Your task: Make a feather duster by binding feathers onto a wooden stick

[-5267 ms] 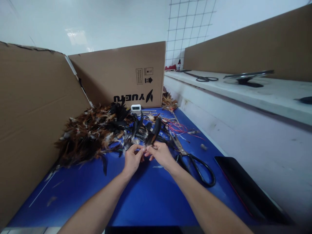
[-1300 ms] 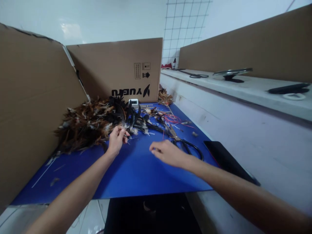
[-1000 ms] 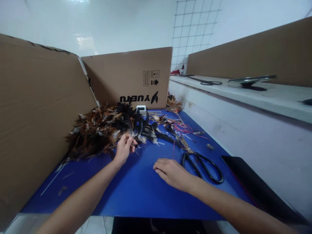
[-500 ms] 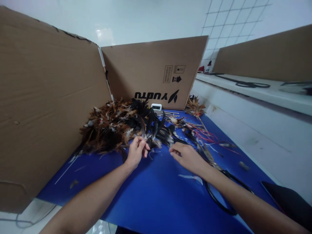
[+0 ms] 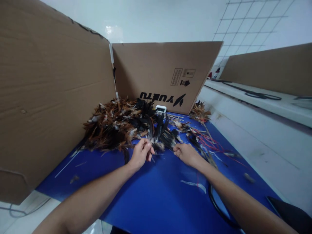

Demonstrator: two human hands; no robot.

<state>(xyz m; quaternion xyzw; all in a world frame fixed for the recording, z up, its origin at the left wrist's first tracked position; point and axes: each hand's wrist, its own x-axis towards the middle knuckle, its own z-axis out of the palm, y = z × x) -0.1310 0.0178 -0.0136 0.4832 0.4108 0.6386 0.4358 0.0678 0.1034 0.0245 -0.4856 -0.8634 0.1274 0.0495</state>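
Left hand (image 5: 140, 155) sits at the near edge of the feather pile (image 5: 114, 125), fingers curled shut, pinching a small bunch of black feathers (image 5: 156, 131) by the quills; tips stand up just beyond the knuckles. To the right, a short gap away, right hand (image 5: 186, 153) is also curled, fingertips pinched at loose dark feathers (image 5: 172, 140) lying on the blue surface (image 5: 151, 191); whether it really has hold of one, can't tell.

Risks, as judged: the pinch is on thin quills only, so a tug could snag neighbours in the pile & drag extra feathers out, or the bunch could fan apart & drop. Right forearm lies over the black scissor handle (image 5: 215, 204); a sweep back could knock it.

Around: cardboard wall (image 5: 48, 84) left of left hand, cardboard box (image 5: 163, 71) beyond both hands, small white device (image 5: 161, 108) at its foot. Red & white strings (image 5: 209, 143) right of right hand tangle w/ feathers, cluttering that side. Dark flat object (image 5: 290, 216) far right, near edge.
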